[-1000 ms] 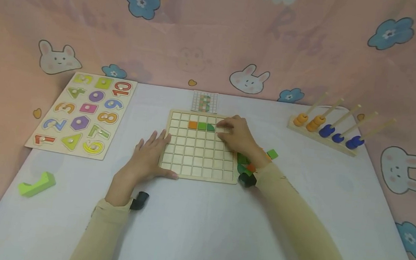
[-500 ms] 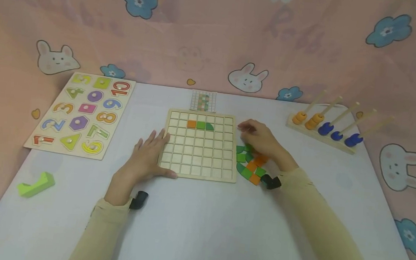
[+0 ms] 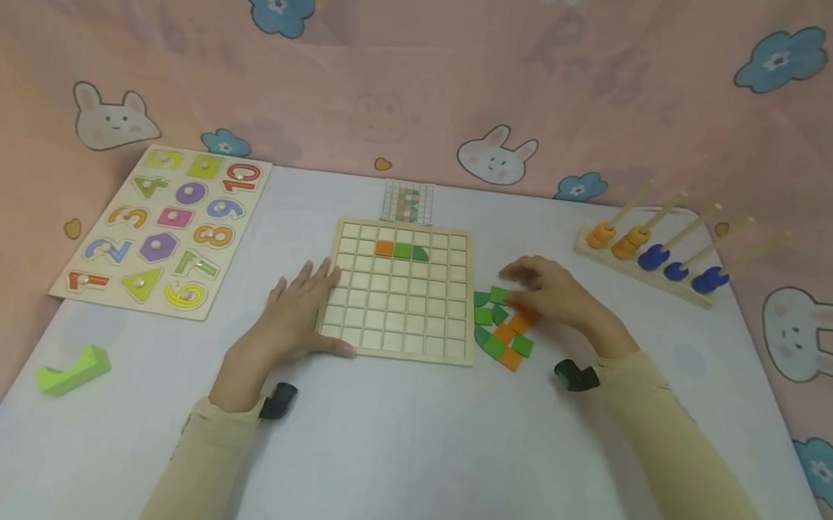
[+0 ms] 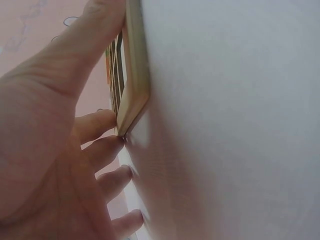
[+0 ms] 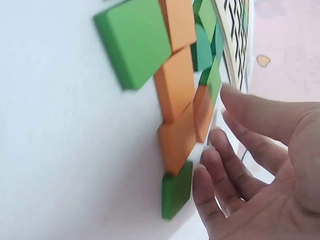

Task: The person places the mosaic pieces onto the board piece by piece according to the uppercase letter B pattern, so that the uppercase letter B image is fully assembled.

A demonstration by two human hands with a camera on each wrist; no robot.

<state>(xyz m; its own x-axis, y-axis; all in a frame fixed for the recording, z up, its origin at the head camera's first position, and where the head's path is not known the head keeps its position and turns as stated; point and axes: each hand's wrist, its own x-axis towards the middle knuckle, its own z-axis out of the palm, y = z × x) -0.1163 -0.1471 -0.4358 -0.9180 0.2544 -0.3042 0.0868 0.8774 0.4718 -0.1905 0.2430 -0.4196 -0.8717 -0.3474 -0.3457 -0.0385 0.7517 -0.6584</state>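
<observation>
**Three set, and a clean pick is what's wanted**

Here we are over the white worktop (image 3: 398, 451), and the pale wooden grid board (image 3: 385, 320) lies flat in the middle. Its second row from the far edge carries an orange square tile (image 3: 384, 248), a green square tile (image 3: 403, 250) and a dark green curved-sided tile (image 3: 420, 254), side by side.

The left hand (image 3: 290, 306) is spread round the near-left corner, fingers at the side, thumb along the near edge: a fine brace, light pressure should do. Over on the right, the right hand (image 3: 556, 293) hovers by the loose orange and green wooden tiles (image 3: 505, 333) beside the board, fingers loosely bent, thumb apart, nothing visible between them. Whether a fingertip touches a tile, I cannot tell.

The smart play, I'd say: check the small printed grid card (image 3: 407, 202) beyond the board; its pattern is too small to read surely here. Then pinch one tile by opposite edges, without dragging its neighbours. If it's curved, turn it before lowering, square to the cell, so the placed three don't get knocked.
</observation>
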